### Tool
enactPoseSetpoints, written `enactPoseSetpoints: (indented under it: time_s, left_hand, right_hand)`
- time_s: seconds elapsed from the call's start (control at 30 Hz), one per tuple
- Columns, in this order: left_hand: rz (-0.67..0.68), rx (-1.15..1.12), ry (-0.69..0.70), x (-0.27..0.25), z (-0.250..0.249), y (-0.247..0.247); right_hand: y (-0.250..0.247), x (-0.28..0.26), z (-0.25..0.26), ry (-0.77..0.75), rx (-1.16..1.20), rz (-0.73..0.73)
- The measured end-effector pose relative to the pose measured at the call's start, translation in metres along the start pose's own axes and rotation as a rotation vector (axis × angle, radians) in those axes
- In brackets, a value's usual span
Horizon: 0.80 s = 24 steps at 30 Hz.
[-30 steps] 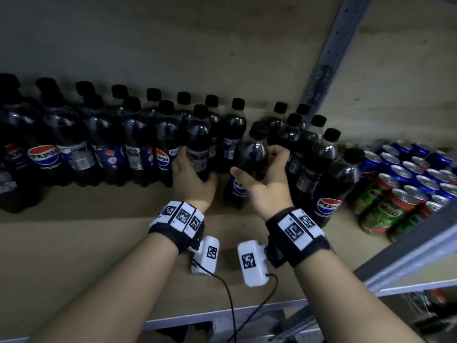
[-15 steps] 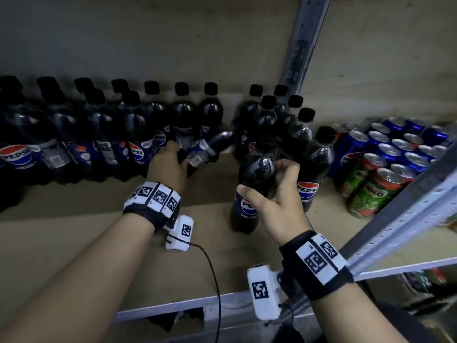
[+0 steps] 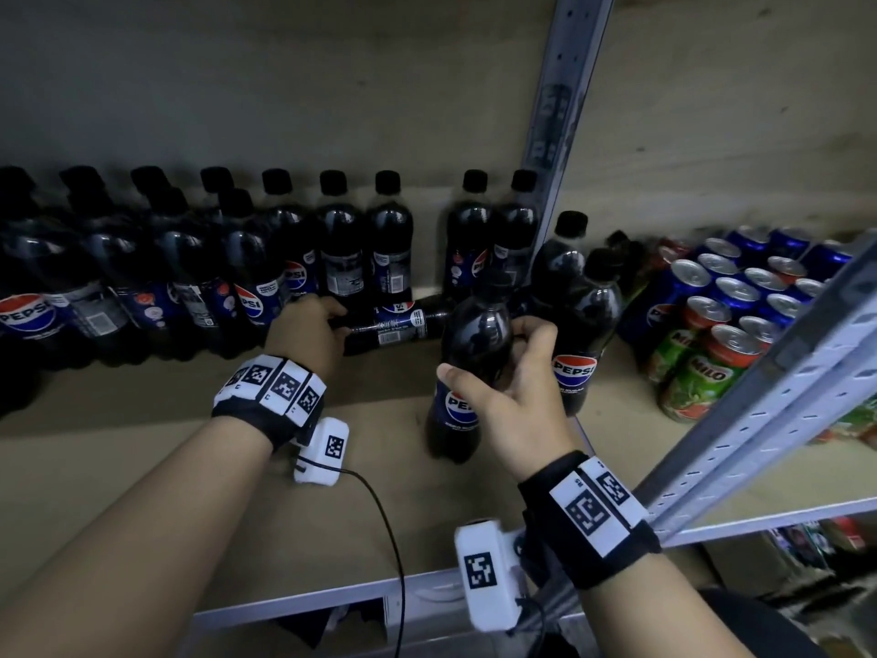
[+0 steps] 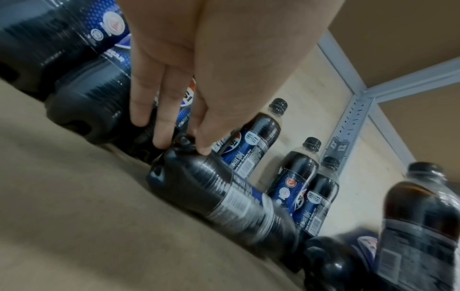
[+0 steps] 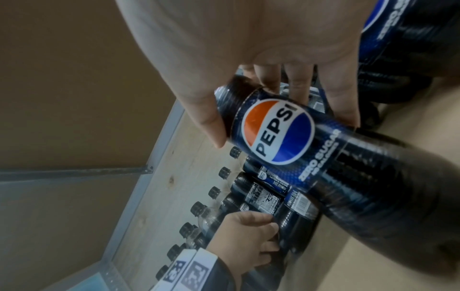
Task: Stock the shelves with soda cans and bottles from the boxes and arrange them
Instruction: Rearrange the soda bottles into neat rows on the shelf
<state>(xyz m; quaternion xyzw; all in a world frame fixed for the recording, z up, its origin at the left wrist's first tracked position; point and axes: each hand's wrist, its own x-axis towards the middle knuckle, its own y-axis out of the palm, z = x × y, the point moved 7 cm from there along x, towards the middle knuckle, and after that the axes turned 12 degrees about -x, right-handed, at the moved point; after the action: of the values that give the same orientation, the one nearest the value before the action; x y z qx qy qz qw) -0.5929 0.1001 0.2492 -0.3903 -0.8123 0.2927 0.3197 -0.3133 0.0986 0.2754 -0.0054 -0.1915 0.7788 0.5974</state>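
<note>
Black-capped and dark, the bottle (image 3: 474, 363) in the right hand (image 3: 515, 396) now sits nearer the shelf (image 3: 142, 458) front than a second ago, pulled out of the row; thumb and curled fingers wrap its upper body, label facing out. Beyond it, a second bottle (image 3: 403, 322) has toppled since then and lies on its side, base toward the left hand (image 3: 308, 332), whose fingers curl onto that base end. It likely needs righting before arranging goes on. Behind stand the other bottles (image 3: 341, 249) against the back board; cans (image 3: 740, 296) sit further right.
</note>
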Motion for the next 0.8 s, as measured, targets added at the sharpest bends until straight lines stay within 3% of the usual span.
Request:
enactPoseSetpoints:
  time_s: [0.63,0.8]
  left_hand:
    - [0.064,0.142,-0.001,-0.002,-0.006,0.001]
    - [0.209,0.324,0.031,0.004,-0.033,-0.002]
  right_hand:
    - [0.008,-0.001,0.001,-0.058,-0.155,0.036]
    - [0.009,0.001,0.003,-0.073,-0.199,0.033]
